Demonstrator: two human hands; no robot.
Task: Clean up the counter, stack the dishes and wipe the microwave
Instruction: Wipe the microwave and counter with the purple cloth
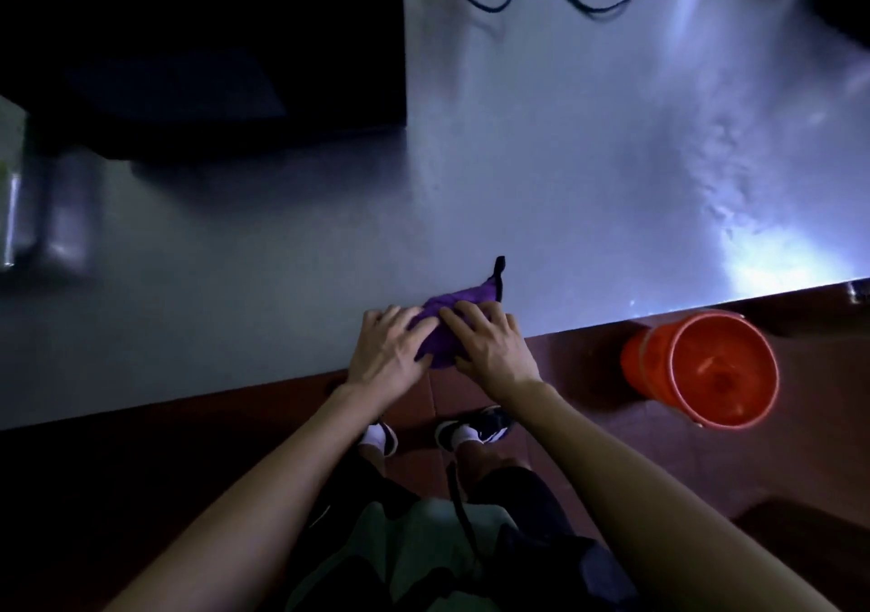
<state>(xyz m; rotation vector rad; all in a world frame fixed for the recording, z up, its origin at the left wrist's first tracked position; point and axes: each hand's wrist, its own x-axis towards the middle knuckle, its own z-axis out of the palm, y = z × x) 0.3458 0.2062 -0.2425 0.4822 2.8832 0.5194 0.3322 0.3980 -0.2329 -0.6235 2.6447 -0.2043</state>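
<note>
Purple cloth point(445, 324) at near edge of steel counter point(541, 164), left hand point(386, 352) and right hand point(489, 343) pressing it, fingers straight, orange bucket point(706, 371) on floor, contents unclear, no legible writing.

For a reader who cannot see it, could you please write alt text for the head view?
Both hands, left and right, press a purple cloth on the grey counter's near edge. A dark microwave sits behind; an orange bucket stands on the floor.

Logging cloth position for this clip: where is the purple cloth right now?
In the head view, the purple cloth lies at the counter's near edge, centre frame, under both the left hand and right hand, left of the orange bucket on the floor.
</note>
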